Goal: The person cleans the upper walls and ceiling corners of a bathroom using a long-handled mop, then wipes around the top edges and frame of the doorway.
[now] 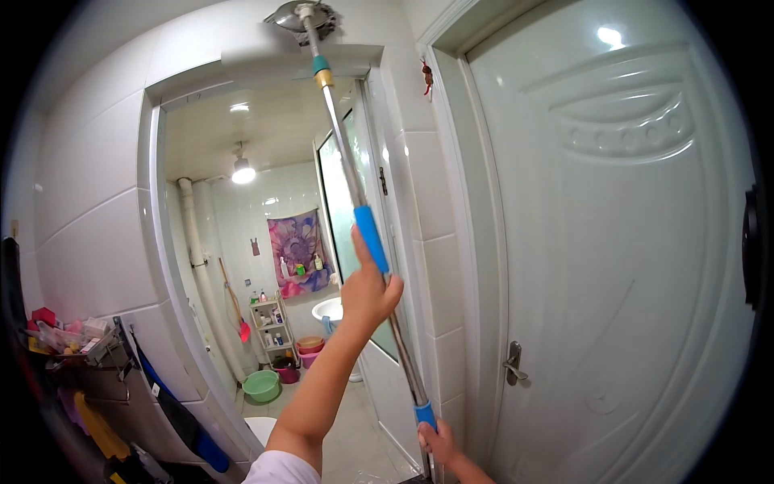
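A long metal pole [343, 145] with blue grips and a green and gold joint slants up through the middle of the view. At its top, a round silver head with a grey fringe [302, 20] is at the white tiled wall above the doorway. My left hand [371, 294] is wrapped round the pole at the upper blue grip, one finger stretched along it. Lower down, my right hand [438, 442] is closed round the pole by the lower blue grip [425, 415].
A closed pale door [597, 266] with a metal handle [514, 365] stands at right. Through the doorway are a green basin [262, 386], a shelf rack [272, 327], a sink [328, 308] and a lit lamp [243, 171]. A cluttered rack [81, 347] hangs at left.
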`<state>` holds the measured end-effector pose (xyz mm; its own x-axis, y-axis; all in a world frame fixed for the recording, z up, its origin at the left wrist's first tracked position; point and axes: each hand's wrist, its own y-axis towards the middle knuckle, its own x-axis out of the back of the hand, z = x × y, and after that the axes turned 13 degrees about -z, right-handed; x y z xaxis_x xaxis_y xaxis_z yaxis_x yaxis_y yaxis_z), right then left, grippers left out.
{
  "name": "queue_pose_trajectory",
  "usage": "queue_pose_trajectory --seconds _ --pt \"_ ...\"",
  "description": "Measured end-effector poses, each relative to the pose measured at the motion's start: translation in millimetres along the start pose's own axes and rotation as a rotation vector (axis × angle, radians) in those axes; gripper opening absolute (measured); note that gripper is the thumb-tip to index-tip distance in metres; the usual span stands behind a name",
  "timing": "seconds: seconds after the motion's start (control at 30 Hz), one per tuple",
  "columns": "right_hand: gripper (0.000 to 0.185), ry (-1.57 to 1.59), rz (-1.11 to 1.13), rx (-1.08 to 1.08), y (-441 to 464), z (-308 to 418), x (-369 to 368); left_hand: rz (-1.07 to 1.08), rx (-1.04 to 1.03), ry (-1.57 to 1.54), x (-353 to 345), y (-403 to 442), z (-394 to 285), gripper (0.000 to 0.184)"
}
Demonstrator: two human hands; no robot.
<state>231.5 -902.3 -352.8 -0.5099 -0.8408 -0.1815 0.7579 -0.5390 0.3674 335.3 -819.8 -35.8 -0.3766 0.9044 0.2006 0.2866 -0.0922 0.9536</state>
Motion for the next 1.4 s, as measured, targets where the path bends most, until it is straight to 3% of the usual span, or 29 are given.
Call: queue_pose_trajectory --seconds 0.37,0.63,0.8,1.03,1.1,1.3,1.4 --pt "0.045 0.316 0.11 -0.151 51.3 84.5 -25.9 0.13 -0.091 0.211 -20.6 99.8 -40.4 0.098" --pt "0.041 0.294 0.225 -0.139 24.5 69.4 -68.3 0.137 -0.08 0.22 30.3 76.5 -1.9 0.097" --pt "0.037 0.153 0.255 -0.075 9.6 43.5 -62.6 0.028 0.077 0.084 63.8 34.6 28.5 0.096" --pt "0.04 -0.133 0.049 0.087 28.7 36.0 -38.3 -0.231 0.072 0.02 62.9 22.4 49.6 0.096" --pt "0.041 -0.187 -0.018 0.175 28.5 44.8 -30.6 -0.209 0.093 -0.024 62.3 25.1 39.8 0.095" --pt "0.039 -0.128 -0.112 0.116 9.8 52.0 -14.3 -0.174 0.063 -0.085 43.7 23.6 18.9 0.098" --pt "0.038 -0.109 -0.119 0.097 -8.1 50.7 -12.0 -0.041 0.051 -0.106 36.0 16.9 4.4 0.098"
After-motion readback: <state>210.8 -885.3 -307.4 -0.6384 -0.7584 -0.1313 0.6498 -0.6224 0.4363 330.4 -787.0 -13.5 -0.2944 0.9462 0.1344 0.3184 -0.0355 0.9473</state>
